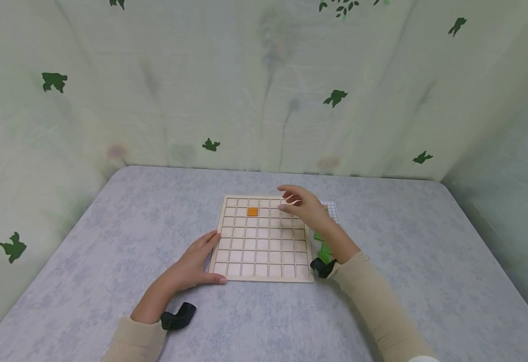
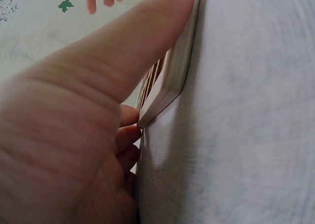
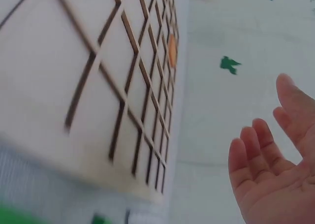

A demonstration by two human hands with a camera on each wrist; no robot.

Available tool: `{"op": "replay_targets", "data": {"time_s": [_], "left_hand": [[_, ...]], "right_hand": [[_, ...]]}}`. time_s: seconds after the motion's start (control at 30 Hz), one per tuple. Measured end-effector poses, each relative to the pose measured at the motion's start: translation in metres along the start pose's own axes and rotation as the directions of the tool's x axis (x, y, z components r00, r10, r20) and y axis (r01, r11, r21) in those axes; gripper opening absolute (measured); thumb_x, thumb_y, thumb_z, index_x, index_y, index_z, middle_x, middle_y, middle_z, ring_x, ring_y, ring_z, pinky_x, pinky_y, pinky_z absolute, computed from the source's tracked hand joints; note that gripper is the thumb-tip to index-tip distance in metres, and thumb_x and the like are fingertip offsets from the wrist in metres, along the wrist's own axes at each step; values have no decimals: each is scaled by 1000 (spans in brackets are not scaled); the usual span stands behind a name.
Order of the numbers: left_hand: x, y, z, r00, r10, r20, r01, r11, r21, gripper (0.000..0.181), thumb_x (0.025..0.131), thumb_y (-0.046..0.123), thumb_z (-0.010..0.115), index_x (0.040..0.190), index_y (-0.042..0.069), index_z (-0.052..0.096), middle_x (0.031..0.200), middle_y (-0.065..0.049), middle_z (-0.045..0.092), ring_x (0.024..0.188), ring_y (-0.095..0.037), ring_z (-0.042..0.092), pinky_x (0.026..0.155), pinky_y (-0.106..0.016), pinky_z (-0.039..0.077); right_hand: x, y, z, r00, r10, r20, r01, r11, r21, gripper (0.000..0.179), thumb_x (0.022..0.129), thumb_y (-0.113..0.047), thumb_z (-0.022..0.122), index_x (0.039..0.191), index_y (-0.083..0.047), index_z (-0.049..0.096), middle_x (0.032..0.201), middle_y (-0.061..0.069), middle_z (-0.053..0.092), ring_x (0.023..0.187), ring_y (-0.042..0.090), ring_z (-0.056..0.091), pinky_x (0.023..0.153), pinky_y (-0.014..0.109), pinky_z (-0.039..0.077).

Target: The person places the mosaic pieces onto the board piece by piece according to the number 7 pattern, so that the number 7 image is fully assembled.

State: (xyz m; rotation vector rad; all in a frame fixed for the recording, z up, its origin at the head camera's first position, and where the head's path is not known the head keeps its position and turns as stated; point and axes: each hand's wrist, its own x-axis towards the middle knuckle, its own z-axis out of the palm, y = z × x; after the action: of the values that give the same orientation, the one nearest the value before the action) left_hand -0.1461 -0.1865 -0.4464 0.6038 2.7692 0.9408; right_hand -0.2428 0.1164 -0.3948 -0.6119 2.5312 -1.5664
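Observation:
A square wooden grid board (image 1: 261,279) lies on the table, with one orange square tile (image 1: 252,211) in a cell near its far side. My left hand (image 1: 193,264) rests against the board's near left corner, fingers along the left edge and thumb at the front edge. In the left wrist view, the thumb (image 2: 147,27) lies over the board's edge (image 2: 172,79). My right hand (image 1: 306,206) hovers above the board's far right part. From the right wrist view, its fingers (image 3: 253,157) are loosely bent with nothing in them.
Several green tiles (image 1: 324,255) lie beside the board's right edge, partly hidden by my right forearm. Behind the right hand, a white gridded card (image 1: 333,211) shows in part. The table (image 1: 164,201) meets a fabric backdrop (image 1: 245,100) with green leaf-like shapes.

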Motion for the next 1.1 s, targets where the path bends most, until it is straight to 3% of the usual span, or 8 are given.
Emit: {"op": "replay_targets", "data": {"time_s": [0.2,0.53,0.73,0.97,1.1], "left_hand": [[1,-1,-1,1000,-8,0,8,1000,-4,113,59,56,75,142,0,21,146,-17,16,131,-37,14,99,-55,20],[1,0,-1,1000,-15,5,15,1000,-11,114,59,56,75,142,1,20,146,-17,15,131,-37,13,99,-55,20],[1,0,0,1000,-19,8,19,1000,-10,112,61,55,75,142,0,20,146,-18,15,131,-37,13,99,-55,19],[0,1,0,1000,-9,2,9,1000,-11,112,60,55,75,142,0,21,146,-17,15,131,-37,13,99,-55,19],[1,0,0,1000,-8,4,8,1000,-8,113,60,55,75,142,1,20,146,-16,15,131,-36,13,100,-54,19]], "right_hand": [[-31,9,-29,999,-12,-38,9,998,-65,49,83,-17,65,129,-12,49,116,15,51,101,28,49,87,40,40],[-71,41,-42,990,134,-46,-139,982,-125,49,81,-19,67,126,-8,51,118,11,52,101,27,51,80,37,46],[-79,55,-40,986,161,-47,-167,970,-176,44,80,-21,68,120,-7,56,119,11,52,105,28,50,88,42,41],[-80,67,-38,995,88,-56,-99,965,-243,32,79,-16,69,108,-5,62,110,10,56,100,25,49,90,43,36],[-80,66,-37,995,81,-55,-93,959,-269,29,80,-15,69,106,-5,63,113,11,55,110,28,46,94,46,33]]}}
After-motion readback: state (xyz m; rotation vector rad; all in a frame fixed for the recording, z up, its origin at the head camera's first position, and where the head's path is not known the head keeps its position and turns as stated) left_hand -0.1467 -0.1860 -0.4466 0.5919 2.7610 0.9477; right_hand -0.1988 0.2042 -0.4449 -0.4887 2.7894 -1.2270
